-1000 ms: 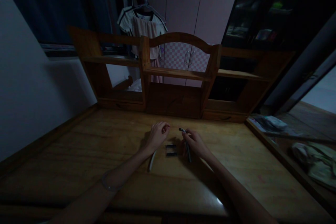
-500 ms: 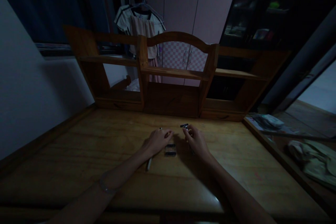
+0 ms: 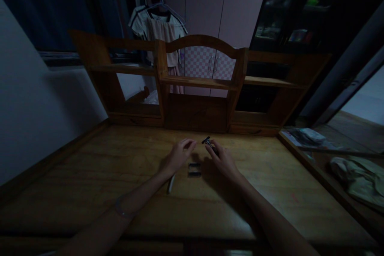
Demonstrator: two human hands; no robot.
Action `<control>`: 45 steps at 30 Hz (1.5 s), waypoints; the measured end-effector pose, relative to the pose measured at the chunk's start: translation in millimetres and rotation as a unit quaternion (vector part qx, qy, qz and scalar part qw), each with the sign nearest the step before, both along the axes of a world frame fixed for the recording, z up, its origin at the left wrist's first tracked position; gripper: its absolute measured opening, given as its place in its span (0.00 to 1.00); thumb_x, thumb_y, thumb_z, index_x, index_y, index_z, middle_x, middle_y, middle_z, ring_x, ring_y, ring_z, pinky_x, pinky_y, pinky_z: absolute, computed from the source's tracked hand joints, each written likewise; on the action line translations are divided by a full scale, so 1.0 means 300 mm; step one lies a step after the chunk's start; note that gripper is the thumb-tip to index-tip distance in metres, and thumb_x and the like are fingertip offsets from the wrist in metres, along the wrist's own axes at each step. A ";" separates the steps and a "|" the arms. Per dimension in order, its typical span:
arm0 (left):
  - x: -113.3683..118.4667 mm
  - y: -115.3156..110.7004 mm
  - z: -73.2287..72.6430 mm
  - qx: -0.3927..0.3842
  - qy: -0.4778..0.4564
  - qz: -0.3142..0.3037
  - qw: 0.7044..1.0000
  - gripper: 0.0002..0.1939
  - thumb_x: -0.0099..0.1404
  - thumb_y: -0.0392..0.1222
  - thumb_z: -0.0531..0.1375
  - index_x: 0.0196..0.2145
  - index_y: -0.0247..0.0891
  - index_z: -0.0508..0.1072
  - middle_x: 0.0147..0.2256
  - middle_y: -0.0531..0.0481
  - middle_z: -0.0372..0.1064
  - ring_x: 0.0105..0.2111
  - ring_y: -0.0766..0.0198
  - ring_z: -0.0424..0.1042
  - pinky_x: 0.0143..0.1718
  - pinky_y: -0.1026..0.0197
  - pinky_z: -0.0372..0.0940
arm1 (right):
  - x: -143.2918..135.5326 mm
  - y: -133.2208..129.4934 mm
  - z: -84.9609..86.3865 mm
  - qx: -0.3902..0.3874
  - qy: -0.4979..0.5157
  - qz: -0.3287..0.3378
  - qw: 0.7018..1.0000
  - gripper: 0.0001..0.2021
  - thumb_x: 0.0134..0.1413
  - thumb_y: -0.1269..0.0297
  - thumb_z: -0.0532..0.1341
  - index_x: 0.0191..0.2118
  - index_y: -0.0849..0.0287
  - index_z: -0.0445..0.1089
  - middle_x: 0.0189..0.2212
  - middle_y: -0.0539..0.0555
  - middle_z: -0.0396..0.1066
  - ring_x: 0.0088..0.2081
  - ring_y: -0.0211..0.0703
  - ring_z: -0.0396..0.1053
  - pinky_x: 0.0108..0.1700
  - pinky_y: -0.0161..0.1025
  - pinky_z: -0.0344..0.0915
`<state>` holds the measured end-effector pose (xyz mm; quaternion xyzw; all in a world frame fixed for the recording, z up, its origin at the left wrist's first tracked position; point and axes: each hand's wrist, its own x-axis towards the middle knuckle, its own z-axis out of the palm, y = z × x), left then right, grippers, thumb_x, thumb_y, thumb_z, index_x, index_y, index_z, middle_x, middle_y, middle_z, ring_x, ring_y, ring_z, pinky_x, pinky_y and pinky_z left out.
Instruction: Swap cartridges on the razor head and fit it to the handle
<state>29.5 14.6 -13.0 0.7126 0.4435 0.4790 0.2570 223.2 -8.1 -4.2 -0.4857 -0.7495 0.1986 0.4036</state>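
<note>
My right hand [image 3: 223, 160] is closed around the handle of a razor [image 3: 207, 141], its dark head pointing up and to the left, raised above the desk. My left hand [image 3: 180, 154] is just left of the razor, fingers loosely curved and a little apart, with nothing visible in them. Between and below the hands, two small dark bars, which look like razor cartridges [image 3: 194, 174], lie one before the other on the wooden desk [image 3: 120, 160]. A thin pale stick [image 3: 171, 185] lies beside my left wrist, partly hidden by it.
A wooden shelf unit [image 3: 196, 114] with small drawers stands along the desk's back edge. At the left a white wall [image 3: 45, 100] borders the desk. Papers and a plastic bag [image 3: 312, 136] lie beyond the right edge, with pale cloth [image 3: 363, 180] nearer. The light is dim.
The razor in my right hand has tilted, its head moving slightly left and up, and more of the handle shows. My left hand has lifted a little and its fingers have loosened.
</note>
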 end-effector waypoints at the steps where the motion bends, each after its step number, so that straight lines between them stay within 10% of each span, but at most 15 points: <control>1: 0.001 0.006 -0.002 -0.025 -0.037 -0.020 0.999 0.17 0.66 0.51 0.53 0.40 0.36 0.74 0.38 0.45 0.73 0.39 0.60 0.72 0.42 0.61 0.65 | -0.002 -0.004 0.004 0.001 -0.004 0.008 1.000 0.15 0.64 0.54 0.50 0.51 0.53 0.64 0.44 0.53 0.72 0.44 0.46 0.70 0.42 0.36 0.62; 7: 0.018 0.006 0.010 -0.131 -0.186 -0.127 0.965 0.20 0.63 0.52 0.56 0.44 0.33 0.73 0.43 0.43 0.73 0.43 0.59 0.72 0.47 0.57 0.66 | -0.015 -0.037 0.036 -0.013 -0.067 0.039 0.997 0.15 0.65 0.54 0.50 0.51 0.54 0.64 0.39 0.54 0.74 0.38 0.46 0.72 0.38 0.36 0.61; 13: 0.017 0.001 0.015 -0.161 -0.180 -0.097 0.966 0.19 0.54 0.49 0.65 0.39 0.32 0.76 0.38 0.44 0.76 0.38 0.58 0.74 0.45 0.57 0.68 | -0.020 -0.051 0.035 0.004 -0.105 0.028 0.994 0.19 0.64 0.49 0.49 0.35 0.58 0.68 0.26 0.52 0.71 0.28 0.41 0.68 0.30 0.33 0.56; 29: -0.009 0.005 0.001 -0.261 -0.329 -0.158 0.894 0.16 0.58 0.46 0.64 0.39 0.30 0.77 0.40 0.41 0.74 0.40 0.59 0.73 0.47 0.57 0.66 | -0.018 -0.041 0.024 0.026 -0.076 0.037 0.996 0.19 0.65 0.51 0.48 0.30 0.58 0.64 0.22 0.49 0.65 0.25 0.38 0.64 0.29 0.34 0.52; 45: 0.012 -0.008 0.024 -0.214 -0.246 -0.157 0.932 0.20 0.55 0.49 0.65 0.38 0.28 0.77 0.37 0.40 0.76 0.36 0.56 0.75 0.46 0.53 0.68 | -0.005 -0.022 0.026 -0.006 -0.015 0.038 0.999 0.21 0.62 0.50 0.52 0.25 0.60 0.66 0.20 0.48 0.61 0.23 0.37 0.59 0.26 0.34 0.49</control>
